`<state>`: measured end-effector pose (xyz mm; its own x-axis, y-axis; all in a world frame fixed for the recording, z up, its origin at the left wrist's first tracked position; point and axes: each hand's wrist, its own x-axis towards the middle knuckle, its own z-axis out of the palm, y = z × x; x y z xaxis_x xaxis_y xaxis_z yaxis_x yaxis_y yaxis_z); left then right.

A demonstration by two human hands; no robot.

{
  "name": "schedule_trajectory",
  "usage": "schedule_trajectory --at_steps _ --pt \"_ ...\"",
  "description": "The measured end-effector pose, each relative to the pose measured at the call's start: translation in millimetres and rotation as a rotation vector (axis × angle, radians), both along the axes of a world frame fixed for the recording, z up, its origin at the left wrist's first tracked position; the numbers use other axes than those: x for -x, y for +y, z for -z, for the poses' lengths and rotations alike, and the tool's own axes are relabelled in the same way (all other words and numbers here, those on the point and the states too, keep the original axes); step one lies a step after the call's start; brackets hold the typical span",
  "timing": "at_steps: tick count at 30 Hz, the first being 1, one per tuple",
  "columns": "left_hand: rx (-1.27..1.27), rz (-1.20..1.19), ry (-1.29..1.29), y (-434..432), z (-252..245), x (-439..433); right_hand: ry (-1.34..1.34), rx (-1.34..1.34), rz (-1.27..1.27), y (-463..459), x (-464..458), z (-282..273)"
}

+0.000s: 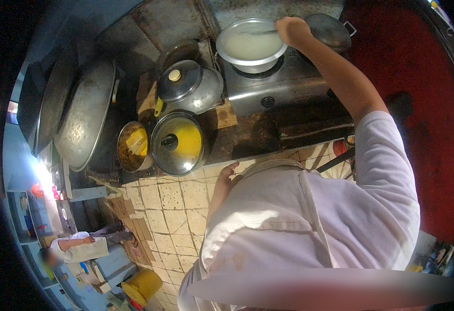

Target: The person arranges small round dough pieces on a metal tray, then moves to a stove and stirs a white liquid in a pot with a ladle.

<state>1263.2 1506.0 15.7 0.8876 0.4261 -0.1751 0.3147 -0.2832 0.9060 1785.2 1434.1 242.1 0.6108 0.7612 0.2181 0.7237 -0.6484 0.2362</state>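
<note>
My right hand [292, 32] grips the handle of a metal stirring utensil [265, 32]. Its far end dips into a pale, milky liquid [246, 44], which hides its shape. An aluminium pot [252, 66] with a wide flat rim holds the liquid and sits on a burner of the stainless-steel gas stove [250, 91]. My left hand [227, 179] hangs at my waist near the counter's front edge, its fingers a little apart and nothing visible in them. Closest to it on the counter stands a pan under a glass lid [162, 159], with yellow contents showing through.
Left of the stove are a steel lid [184, 87] and an open pot [127, 165] holding something yellow. Large metal basins [87, 112] lean farther left. A dark lidded pot [328, 33] stands behind my right wrist. Another person [75, 248] is beyond the yellow bucket [141, 285].
</note>
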Motion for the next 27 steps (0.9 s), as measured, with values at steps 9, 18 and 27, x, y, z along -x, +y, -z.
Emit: schedule_trajectory --at_steps 9,18,27 --pt "0.0 -0.001 -0.004 1 13 -2 0.009 -0.057 -0.255 -1 11 -13" --pt "0.707 -0.234 0.047 -3 -14 -7 0.018 0.094 -0.231 -28 49 -51" --pt "0.528 -0.158 0.031 1 -7 -9 -0.184 0.139 -0.108 -31 36 -38"
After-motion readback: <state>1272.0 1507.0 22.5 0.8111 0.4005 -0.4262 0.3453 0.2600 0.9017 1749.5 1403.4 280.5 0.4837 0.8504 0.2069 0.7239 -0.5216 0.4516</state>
